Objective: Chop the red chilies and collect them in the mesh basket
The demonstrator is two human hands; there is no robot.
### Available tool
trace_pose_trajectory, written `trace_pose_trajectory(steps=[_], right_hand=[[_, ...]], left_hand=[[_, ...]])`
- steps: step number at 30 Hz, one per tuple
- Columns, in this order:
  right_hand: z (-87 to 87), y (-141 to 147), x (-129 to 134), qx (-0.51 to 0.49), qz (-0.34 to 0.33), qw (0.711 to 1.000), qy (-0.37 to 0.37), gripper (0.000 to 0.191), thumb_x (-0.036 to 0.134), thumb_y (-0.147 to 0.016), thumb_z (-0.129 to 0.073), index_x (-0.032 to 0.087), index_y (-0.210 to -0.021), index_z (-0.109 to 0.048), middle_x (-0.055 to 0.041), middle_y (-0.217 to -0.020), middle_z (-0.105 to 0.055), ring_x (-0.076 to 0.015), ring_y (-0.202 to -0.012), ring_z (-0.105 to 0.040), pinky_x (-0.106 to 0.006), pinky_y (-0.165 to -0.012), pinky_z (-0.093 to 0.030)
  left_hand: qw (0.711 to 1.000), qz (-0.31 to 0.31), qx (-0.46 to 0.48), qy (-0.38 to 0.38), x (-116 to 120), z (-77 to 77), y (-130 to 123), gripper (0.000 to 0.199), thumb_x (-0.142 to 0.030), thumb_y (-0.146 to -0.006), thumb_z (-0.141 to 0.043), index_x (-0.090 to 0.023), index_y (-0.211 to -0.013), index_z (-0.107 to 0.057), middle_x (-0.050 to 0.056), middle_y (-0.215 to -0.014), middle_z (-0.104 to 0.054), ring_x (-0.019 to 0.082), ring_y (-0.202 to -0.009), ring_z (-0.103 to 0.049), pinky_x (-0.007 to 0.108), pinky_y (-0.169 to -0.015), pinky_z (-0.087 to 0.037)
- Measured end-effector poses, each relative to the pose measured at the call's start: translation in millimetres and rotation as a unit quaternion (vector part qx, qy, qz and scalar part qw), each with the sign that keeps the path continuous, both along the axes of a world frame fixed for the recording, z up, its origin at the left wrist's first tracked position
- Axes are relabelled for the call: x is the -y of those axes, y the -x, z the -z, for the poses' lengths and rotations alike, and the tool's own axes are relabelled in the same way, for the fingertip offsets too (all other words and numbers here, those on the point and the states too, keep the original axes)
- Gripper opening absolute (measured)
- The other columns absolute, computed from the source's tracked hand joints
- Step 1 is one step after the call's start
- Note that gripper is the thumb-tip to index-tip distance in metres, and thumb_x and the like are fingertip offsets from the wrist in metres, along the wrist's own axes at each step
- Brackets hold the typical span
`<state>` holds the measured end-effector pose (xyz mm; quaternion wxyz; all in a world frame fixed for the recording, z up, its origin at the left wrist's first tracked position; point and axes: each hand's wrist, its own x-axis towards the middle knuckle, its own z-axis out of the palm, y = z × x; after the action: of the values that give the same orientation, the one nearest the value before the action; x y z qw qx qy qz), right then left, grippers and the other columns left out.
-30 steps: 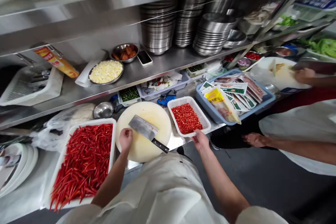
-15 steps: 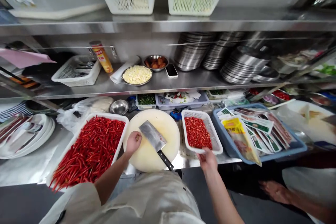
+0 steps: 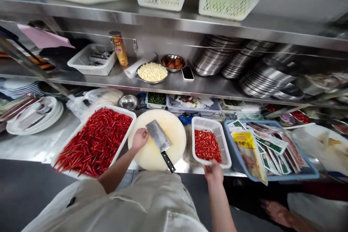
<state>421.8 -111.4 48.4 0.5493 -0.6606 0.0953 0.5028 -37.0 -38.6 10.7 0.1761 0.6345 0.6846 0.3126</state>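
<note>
My right hand (image 3: 214, 172) grips the near rim of a white plastic basket (image 3: 226, 152), its fingers over the edge. Chopped red chilies (image 3: 207, 145) fill the basket's near side. My left hand (image 3: 140, 138), fingers curled closed, rests at the left part of a round cutting board (image 3: 178, 134); whatever it may hold is hidden. Beside that hand a cleaver (image 3: 159, 134) lies flat on the board, with its black handle toward me. Left of the board stands a white tray (image 3: 133, 117) heaped with whole red chilies (image 3: 95, 141).
At right sits a blue basket (image 3: 296, 178) of packaged meat, with a co-worker's hand (image 3: 277, 212) below it. Plates (image 3: 36, 125) are stacked at left. A steel shelf (image 3: 114, 81) behind carries a bowl of chopped garlic (image 3: 152, 72), a phone (image 3: 187, 73) and stacked steel pans (image 3: 209, 58).
The view has shifted and tilted slightly. My right hand keeps its grip on the basket, and the chopped chilies have slumped toward the near end. My left hand stays on the board.
</note>
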Motion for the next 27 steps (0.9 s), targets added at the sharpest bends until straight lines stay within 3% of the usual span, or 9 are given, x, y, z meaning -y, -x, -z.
trace_pose_trajectory(steps=[4,8,12,16,20,24,27], right_hand=[[0.7,4,1,0.017,-0.015,1.000,-0.016,0.021,0.010,-0.070,-0.066,0.022,-0.087,-0.059,0.0056,-0.068,-0.072,-0.0158,-0.058,-0.071,-0.027,-0.061,-0.063],[-12.8,9,6,0.013,0.022,1.000,-0.009,0.022,0.009,-0.072,-0.062,0.023,-0.089,-0.061,0.0069,-0.069,-0.071,-0.0147,-0.059,-0.070,-0.025,-0.061,-0.062],[-22.4,13,-1,-0.011,0.035,0.999,-0.011,0.023,0.007,-0.073,-0.060,0.022,-0.091,-0.063,0.0041,-0.076,-0.075,-0.0150,-0.066,-0.072,-0.028,-0.070,-0.066],[-23.2,17,-2,0.001,0.051,0.999,-0.002,0.021,0.008,-0.071,-0.060,0.023,-0.086,-0.061,0.0063,-0.069,-0.069,-0.0132,-0.059,-0.068,-0.024,-0.065,-0.063],[-24.4,21,-2,-0.005,0.034,0.999,-0.038,0.025,0.009,-0.070,-0.058,0.023,-0.091,-0.061,0.0057,-0.074,-0.072,-0.0140,-0.063,-0.070,-0.028,-0.072,-0.066],[-27.8,26,1,-0.011,0.053,0.999,-0.006,0.029,0.009,-0.071,-0.056,0.023,-0.095,-0.064,0.0034,-0.075,-0.073,-0.0158,-0.063,-0.071,-0.027,-0.065,-0.065],[-30.1,33,-6,-0.018,0.063,0.998,-0.015,0.025,0.007,-0.073,-0.055,0.023,-0.092,-0.060,0.0058,-0.072,-0.070,-0.0137,-0.062,-0.070,-0.028,-0.072,-0.066]], left_hand=[[1.000,0.030,-0.001,0.000,0,-0.6,2,0.008,-0.027,-0.093,-0.058,-0.025,-0.089,-0.064,0.009,-0.098,-0.073,0.029,-0.100,-0.065,0.041,-0.093,-0.050],[1.000,0.022,-0.009,-0.012,0,2.1,2,0.005,-0.026,-0.091,-0.060,-0.025,-0.089,-0.065,0.009,-0.099,-0.074,0.030,-0.101,-0.064,0.042,-0.094,-0.049],[0.999,0.040,-0.005,-0.017,0,5.9,0,0.005,-0.023,-0.091,-0.061,-0.024,-0.090,-0.065,0.009,-0.099,-0.074,0.030,-0.101,-0.063,0.042,-0.095,-0.048],[0.999,0.033,-0.007,-0.013,0,6.0,-1,0.004,-0.021,-0.091,-0.062,-0.024,-0.088,-0.063,0.009,-0.096,-0.073,0.030,-0.099,-0.063,0.042,-0.093,-0.048],[0.999,0.043,-0.005,-0.026,1,5.3,-1,0.003,-0.021,-0.091,-0.063,-0.023,-0.089,-0.063,0.009,-0.097,-0.073,0.030,-0.099,-0.063,0.042,-0.094,-0.048],[0.999,0.038,-0.011,-0.020,0,6.2,-1,0.004,-0.021,-0.092,-0.062,-0.024,-0.089,-0.063,0.009,-0.095,-0.072,0.030,-0.099,-0.063,0.043,-0.093,-0.048],[0.998,0.043,-0.021,-0.027,0,7.4,-1,0.003,-0.022,-0.092,-0.062,-0.024,-0.090,-0.064,0.010,-0.097,-0.073,0.031,-0.100,-0.062,0.044,-0.095,-0.048]])
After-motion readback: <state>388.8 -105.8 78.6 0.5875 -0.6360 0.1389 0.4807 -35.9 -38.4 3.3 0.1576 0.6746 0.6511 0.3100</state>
